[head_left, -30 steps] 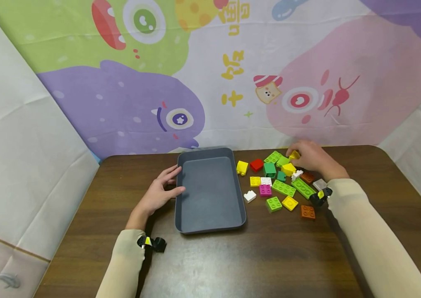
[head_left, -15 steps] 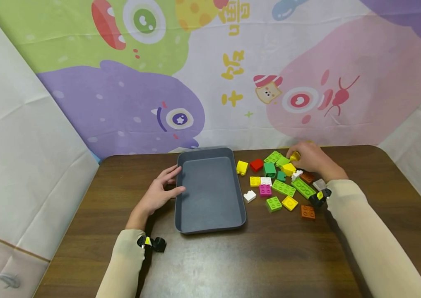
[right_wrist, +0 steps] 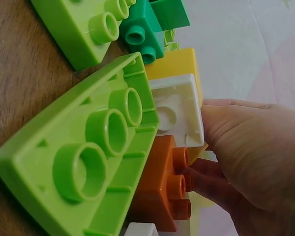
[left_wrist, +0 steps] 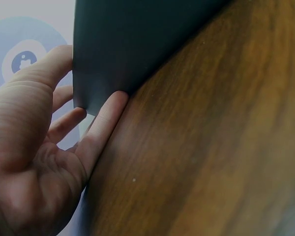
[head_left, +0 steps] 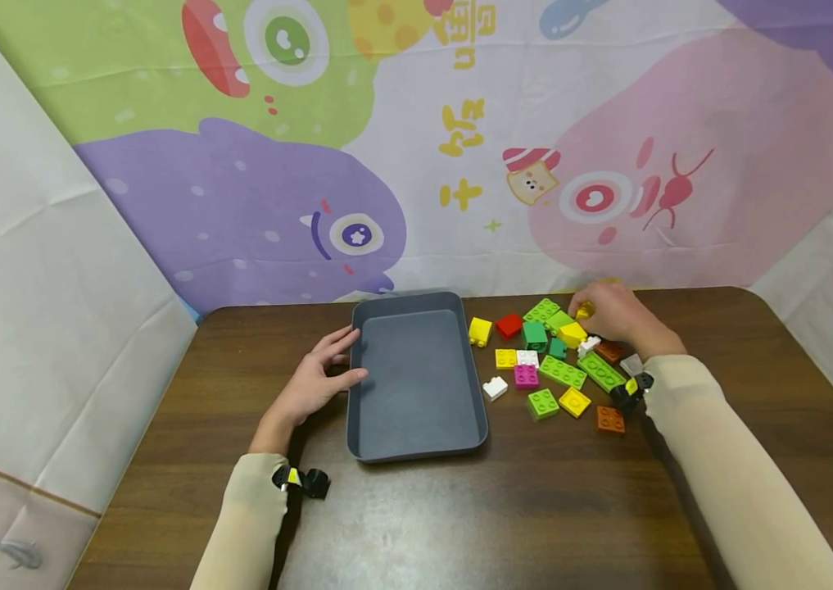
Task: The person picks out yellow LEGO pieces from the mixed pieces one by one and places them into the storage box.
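Observation:
My left hand (head_left: 316,381) holds the left wall of a dark grey tray (head_left: 416,455), thumb over the rim and the other fingers spread along the outside. In the left wrist view, a finger (left_wrist: 105,113) lies against the tray's outer wall (left_wrist: 132,44), low by the tabletop. At the far edge of the pile of toy building bricks, my right hand (head_left: 615,311) pinches a small yellow brick (head_left: 585,310), mostly hidden by the fingers. Close beside that hand in the right wrist view are a white brick (right_wrist: 179,108), an orange-brown brick (right_wrist: 155,191) and a large light green brick (right_wrist: 44,172).
Several loose bricks lie right of the tray, among them a red brick (head_left: 509,326), a magenta brick (head_left: 526,377) and a brown brick (head_left: 610,419) nearer the front. A cartoon-print cloth (head_left: 460,246) hangs behind the wooden table (head_left: 504,524).
My right hand stays at the pile's far edge, its fingers shifting slightly around the small yellow brick, which has turned a little. My left hand and the tray have kept their places.

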Tool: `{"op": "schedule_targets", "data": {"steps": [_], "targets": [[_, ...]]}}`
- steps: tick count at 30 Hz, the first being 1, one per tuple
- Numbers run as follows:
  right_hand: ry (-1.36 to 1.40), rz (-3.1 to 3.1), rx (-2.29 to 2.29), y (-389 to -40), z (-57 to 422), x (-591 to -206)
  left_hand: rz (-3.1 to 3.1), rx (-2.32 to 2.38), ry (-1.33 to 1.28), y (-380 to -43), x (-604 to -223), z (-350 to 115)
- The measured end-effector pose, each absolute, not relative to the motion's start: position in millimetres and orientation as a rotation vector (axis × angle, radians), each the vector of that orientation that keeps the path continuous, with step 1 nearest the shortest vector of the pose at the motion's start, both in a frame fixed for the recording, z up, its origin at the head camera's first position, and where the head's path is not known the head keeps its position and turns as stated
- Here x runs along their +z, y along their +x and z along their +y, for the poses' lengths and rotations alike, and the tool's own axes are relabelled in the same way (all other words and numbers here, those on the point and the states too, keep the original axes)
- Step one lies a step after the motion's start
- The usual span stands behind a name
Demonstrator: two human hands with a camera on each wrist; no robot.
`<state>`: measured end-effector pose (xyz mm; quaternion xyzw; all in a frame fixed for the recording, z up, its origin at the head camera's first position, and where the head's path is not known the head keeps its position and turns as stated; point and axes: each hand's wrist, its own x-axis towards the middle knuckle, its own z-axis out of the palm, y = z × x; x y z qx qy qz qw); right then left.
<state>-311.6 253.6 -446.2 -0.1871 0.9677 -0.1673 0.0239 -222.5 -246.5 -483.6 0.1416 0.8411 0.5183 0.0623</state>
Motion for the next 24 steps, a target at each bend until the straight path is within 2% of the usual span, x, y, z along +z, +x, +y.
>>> {"op": "schedule_targets", "data": {"steps": [24], "targets": [[-0.590, 2.986, -0.575, -309.3, 254.7, -443.3, 2.558, 1.553, 0.447, -222.6, -483.4, -246.3]]}}
